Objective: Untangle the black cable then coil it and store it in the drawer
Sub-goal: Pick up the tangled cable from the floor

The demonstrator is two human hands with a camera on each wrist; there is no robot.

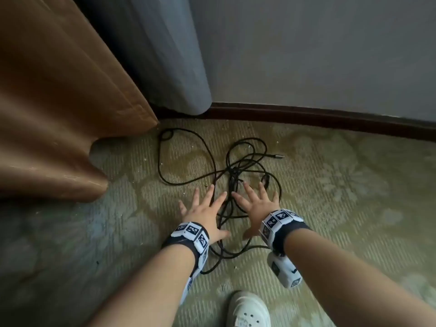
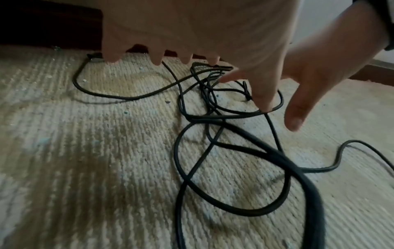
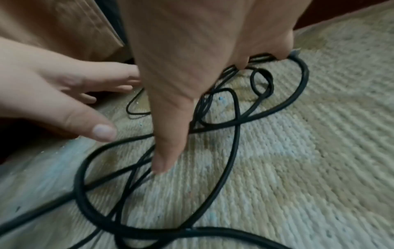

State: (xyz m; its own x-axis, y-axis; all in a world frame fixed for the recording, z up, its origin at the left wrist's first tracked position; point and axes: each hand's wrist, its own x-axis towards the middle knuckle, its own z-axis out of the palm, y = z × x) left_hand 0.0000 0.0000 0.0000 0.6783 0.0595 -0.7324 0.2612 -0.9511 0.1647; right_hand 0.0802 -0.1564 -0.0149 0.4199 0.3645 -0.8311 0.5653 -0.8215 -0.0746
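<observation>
Spreading over the tangled black cable (image 1: 232, 175) on the carpet (image 1: 330, 185), the left hand (image 1: 205, 212) and right hand (image 1: 256, 204) are held flat, fingers splayed, nothing gripped, probably so the knot can be found.

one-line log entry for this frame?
stage: reach | left hand: open, above cable | right hand: open, above cable | cable: tangled on carpet

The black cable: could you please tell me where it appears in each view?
Head: black cable tangled on the carpet, centre, between both hands.
Left wrist: loops centre-right.
Right wrist: loops across the middle.
Shared landmark: the brown curtain, upper left in the right wrist view.
</observation>
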